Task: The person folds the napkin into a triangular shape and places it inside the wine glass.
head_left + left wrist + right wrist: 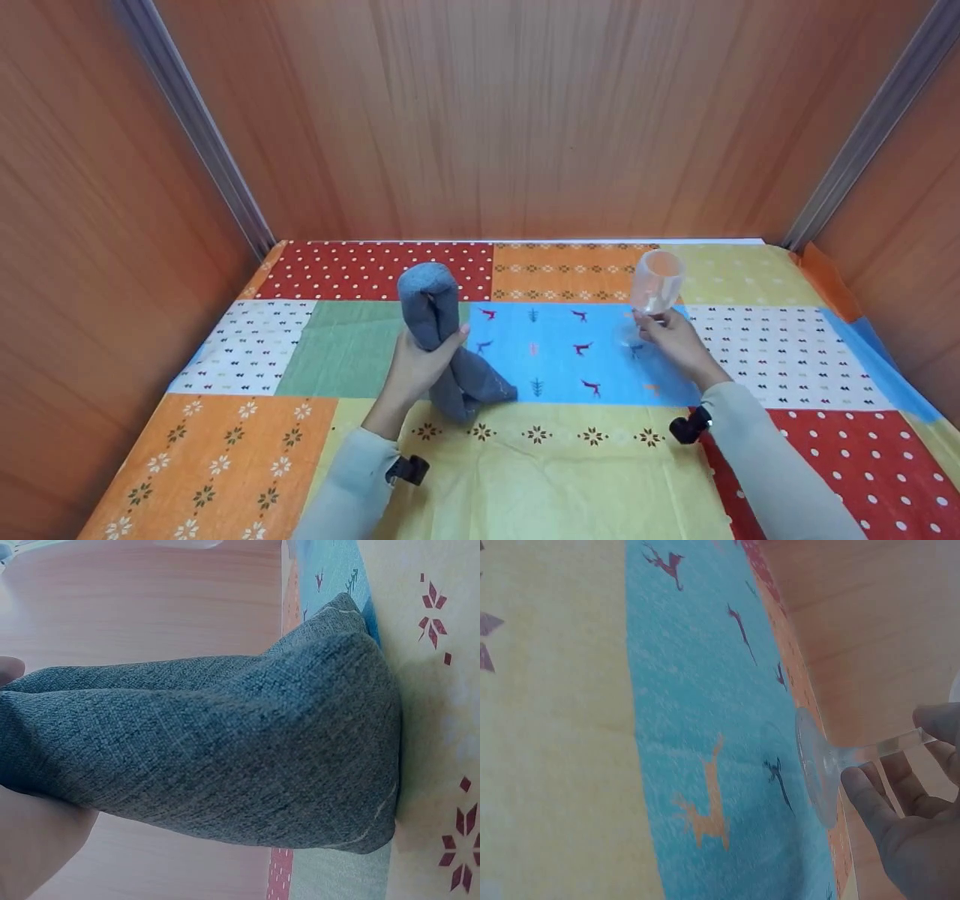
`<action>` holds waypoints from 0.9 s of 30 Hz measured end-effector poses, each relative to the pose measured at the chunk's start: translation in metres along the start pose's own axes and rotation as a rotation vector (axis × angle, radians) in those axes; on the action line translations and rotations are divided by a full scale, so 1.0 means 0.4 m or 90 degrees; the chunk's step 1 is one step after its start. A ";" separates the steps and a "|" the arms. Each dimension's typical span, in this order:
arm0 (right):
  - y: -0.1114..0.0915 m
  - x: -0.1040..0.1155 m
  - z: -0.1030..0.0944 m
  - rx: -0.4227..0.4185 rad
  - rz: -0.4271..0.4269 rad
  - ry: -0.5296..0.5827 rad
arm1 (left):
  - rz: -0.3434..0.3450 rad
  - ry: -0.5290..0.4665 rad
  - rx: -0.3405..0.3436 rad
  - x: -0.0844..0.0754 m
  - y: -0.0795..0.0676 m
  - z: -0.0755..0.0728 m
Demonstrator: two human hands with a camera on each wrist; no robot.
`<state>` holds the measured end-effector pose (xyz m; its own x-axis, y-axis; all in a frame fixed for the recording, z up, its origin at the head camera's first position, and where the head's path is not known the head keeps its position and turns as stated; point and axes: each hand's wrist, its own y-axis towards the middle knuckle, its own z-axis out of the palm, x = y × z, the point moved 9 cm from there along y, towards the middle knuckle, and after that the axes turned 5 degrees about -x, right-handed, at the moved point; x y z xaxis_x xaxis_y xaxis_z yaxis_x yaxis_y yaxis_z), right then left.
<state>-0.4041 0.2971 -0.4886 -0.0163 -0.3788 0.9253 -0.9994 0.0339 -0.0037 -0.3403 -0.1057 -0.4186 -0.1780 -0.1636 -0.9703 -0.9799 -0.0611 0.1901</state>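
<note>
A folded grey cloth (429,281) stands bunched upright left of the middle, gripped around its waist by my left hand (420,369). Its top makes a loop, and its lower end spreads out; in the left wrist view this cloth (247,750) reaches down to the tablecloth. Further right, my right hand (681,349) pinches the stem of a clear wine glass (657,283), bowl upward. The right wrist view shows the glass's round foot (817,769) close to the blue patch; whether it touches, I cannot tell.
A patchwork tablecloth (536,465) with coloured, patterned squares covers the table. Wood-grain panels (525,120) stand behind it and on both sides, with grey metal posts (202,127) at the corners. Black wrist cameras (407,470) sit on both sleeves.
</note>
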 end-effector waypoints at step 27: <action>-0.060 0.078 0.333 0.146 -0.038 0.017 | 0.038 -0.039 0.017 -0.012 -0.004 0.010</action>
<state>-0.3845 0.1612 -0.5103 0.0404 -0.3488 0.9363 -0.9792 -0.2001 -0.0323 -0.3382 -0.1010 -0.4149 -0.2398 -0.1060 -0.9650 -0.9695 -0.0262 0.2438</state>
